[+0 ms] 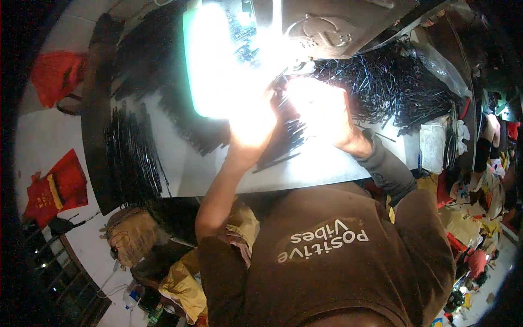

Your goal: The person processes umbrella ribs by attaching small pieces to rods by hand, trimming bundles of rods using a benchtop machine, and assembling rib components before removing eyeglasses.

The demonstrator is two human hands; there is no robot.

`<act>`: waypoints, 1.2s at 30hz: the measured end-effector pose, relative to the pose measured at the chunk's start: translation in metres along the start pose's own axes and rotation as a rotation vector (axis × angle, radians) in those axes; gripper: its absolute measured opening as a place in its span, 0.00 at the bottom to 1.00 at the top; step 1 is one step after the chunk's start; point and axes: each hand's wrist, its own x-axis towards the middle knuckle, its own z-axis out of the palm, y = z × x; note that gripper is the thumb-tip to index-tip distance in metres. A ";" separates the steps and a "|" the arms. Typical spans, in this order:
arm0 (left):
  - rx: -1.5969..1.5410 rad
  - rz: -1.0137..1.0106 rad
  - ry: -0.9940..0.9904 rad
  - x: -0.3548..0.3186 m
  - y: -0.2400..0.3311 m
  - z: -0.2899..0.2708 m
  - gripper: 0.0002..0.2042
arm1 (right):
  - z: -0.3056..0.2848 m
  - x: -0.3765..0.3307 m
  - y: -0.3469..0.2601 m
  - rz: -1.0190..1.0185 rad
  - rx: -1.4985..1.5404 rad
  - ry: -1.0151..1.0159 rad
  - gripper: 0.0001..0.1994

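Observation:
Both my hands are at the far middle of a white tabletop (pixel 321 166), under strong glare below a grey machine (pixel 327 27). My left hand (pixel 253 122) is beside a bundle of thin black strips (pixel 283 136); its fingers are lost in the bright light. On the other side of these strips, my right hand (pixel 329 111) is closed, knuckles up, with its fingertips near the machine's lower edge. Whatever it holds is washed out. A large heap of thin black strips (pixel 387 84) spreads to the right of my right hand.
More black strips (pixel 133 147) lie along the table's left end. A bright glare patch (pixel 210 60) hides part of the back. A clear plastic bag (pixel 444 68) and a white box-like item (pixel 433 147) are at the right. Sacks (pixel 131 234) and yellow cloth (pixel 185 286) lie below left.

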 end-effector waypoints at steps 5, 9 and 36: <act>-0.066 -0.013 0.023 0.002 -0.004 0.001 0.17 | 0.001 0.007 0.001 0.002 0.052 0.043 0.07; -0.082 0.032 0.025 0.004 0.004 -0.003 0.19 | 0.004 0.008 0.000 0.019 0.102 0.049 0.08; 0.225 0.387 -0.115 0.029 0.030 -0.002 0.16 | -0.013 0.022 -0.002 0.332 0.198 0.055 0.07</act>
